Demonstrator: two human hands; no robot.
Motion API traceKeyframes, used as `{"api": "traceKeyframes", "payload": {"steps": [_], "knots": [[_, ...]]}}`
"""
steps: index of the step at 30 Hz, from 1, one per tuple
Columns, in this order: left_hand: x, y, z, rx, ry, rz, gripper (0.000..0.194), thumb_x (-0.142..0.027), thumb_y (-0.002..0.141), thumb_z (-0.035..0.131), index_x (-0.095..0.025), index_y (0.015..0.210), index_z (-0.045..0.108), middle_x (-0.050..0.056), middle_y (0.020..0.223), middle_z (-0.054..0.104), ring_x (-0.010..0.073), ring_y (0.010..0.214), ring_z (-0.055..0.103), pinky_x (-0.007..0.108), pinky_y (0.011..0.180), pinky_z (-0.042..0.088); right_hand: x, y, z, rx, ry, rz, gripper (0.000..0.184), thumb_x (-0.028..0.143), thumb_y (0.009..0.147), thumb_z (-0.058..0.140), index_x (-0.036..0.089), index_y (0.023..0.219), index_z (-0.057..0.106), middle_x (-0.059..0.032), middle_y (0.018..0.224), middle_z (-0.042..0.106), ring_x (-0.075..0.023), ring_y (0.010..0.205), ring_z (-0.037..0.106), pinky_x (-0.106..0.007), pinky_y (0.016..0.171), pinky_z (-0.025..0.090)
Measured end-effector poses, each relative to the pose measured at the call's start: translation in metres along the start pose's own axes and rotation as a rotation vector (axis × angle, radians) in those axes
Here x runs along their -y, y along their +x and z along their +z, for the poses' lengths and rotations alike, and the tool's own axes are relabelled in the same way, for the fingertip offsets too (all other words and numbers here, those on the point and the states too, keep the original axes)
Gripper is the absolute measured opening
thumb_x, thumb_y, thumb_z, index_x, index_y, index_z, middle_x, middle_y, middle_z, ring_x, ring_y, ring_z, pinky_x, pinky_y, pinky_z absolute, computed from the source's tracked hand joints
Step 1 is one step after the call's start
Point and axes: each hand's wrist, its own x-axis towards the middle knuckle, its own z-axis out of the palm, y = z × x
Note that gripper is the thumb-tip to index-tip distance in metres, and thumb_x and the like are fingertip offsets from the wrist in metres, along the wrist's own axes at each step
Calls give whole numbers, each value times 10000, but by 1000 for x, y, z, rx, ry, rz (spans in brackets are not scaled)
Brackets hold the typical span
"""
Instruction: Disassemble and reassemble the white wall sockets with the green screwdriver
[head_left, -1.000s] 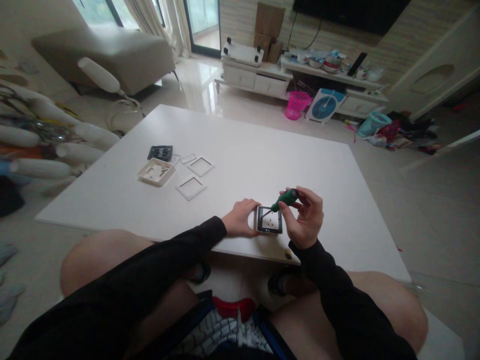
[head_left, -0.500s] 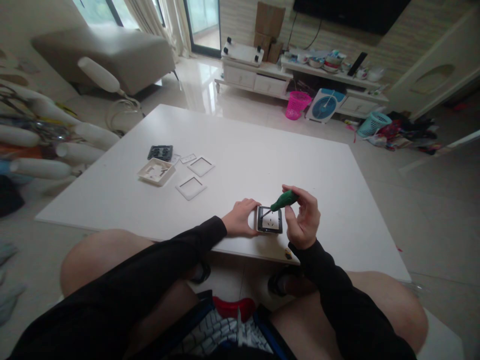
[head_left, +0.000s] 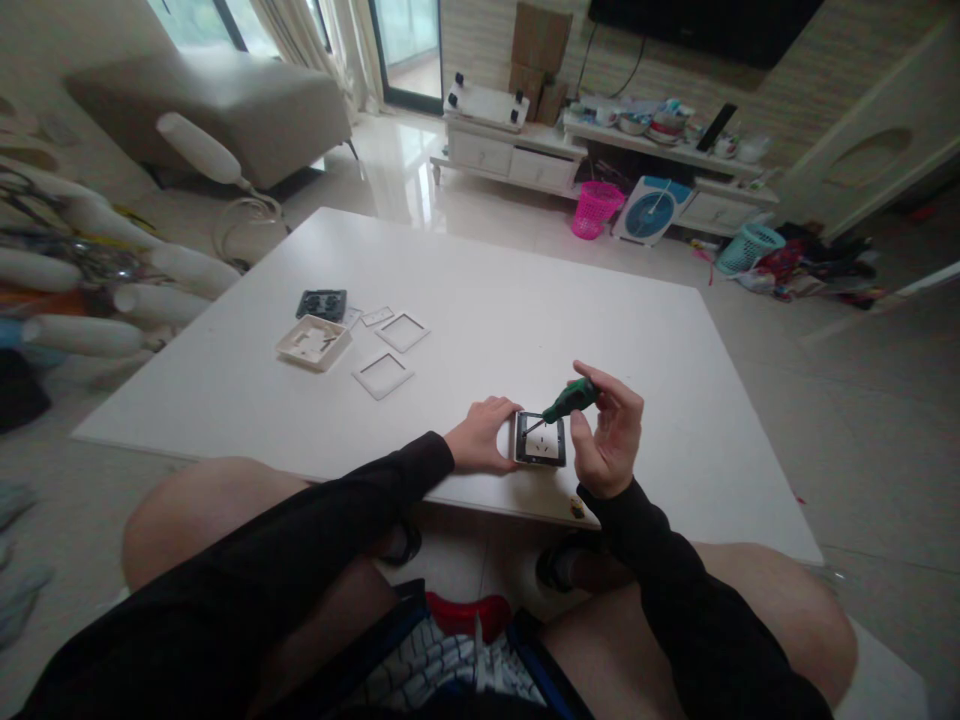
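Note:
A wall socket with a white face and black frame sits in a white box near the table's front edge. My left hand grips it from the left, thumb and fingers around its side. In my right hand is a green-handled screwdriver, held between thumb and fingers. Its shaft slants down to the left, and the tip is at the left edge of the socket. Whether the tip sits in a screw is too small to tell. A small yellow and dark object lies at the table edge below my right hand.
On the white table, to the left, lie a white mounting box, a dark socket module, two white frames, one a square frame, and a small white plate. White lamp arms stand beyond the left edge.
The screwdriver handle has turned slightly in my right hand, and the right index finger has lifted and straightened a little. My left hand and the socket stay in place.

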Motion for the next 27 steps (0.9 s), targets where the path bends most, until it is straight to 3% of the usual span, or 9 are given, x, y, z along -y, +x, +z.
{"api": "traceKeyframes", "payload": {"steps": [5, 11, 17, 24, 27], "knots": [[1, 0, 0, 7, 3, 4, 767, -547, 660, 872, -268, 1289, 533, 80, 1210, 634, 331, 1134, 566, 478, 959, 431, -1, 4, -2, -78, -110, -16, 482, 215, 808, 785, 325, 1245, 614, -48, 1085, 599, -252, 1001, 648, -449, 776, 611], [2, 0, 1, -8, 6, 4, 787, -562, 648, 878, -263, 1286, 526, 85, 1229, 627, 335, 1149, 561, 481, 972, 428, 6, 3, -1, 28, 46, -16, 499, 200, 901, 598, 308, 1387, 575, -101, 1255, 648, -312, 1141, 677, -581, 963, 577], [2, 1, 0, 17, 7, -1, 779, -522, 643, 885, -267, 1289, 532, 81, 1226, 624, 334, 1135, 561, 475, 949, 432, 5, 6, -2, -11, -126, -35, 535, 191, 830, 757, 357, 1323, 632, -56, 1132, 581, -256, 1018, 633, -472, 818, 604], [1, 0, 1, -3, 12, 4, 775, -563, 657, 872, -258, 1278, 524, 82, 1232, 626, 334, 1159, 560, 470, 964, 426, 4, 3, 2, -16, -1, -1, 489, 204, 918, 589, 306, 1395, 557, -88, 1245, 660, -277, 1104, 669, -497, 878, 580], [1, 0, 1, 1, 15, 4, 768, -541, 657, 874, -261, 1281, 524, 75, 1227, 629, 329, 1153, 565, 468, 966, 423, 6, 6, 0, -15, -84, -14, 481, 228, 883, 683, 310, 1350, 604, -71, 1204, 626, -261, 1093, 629, -440, 811, 573]]}}
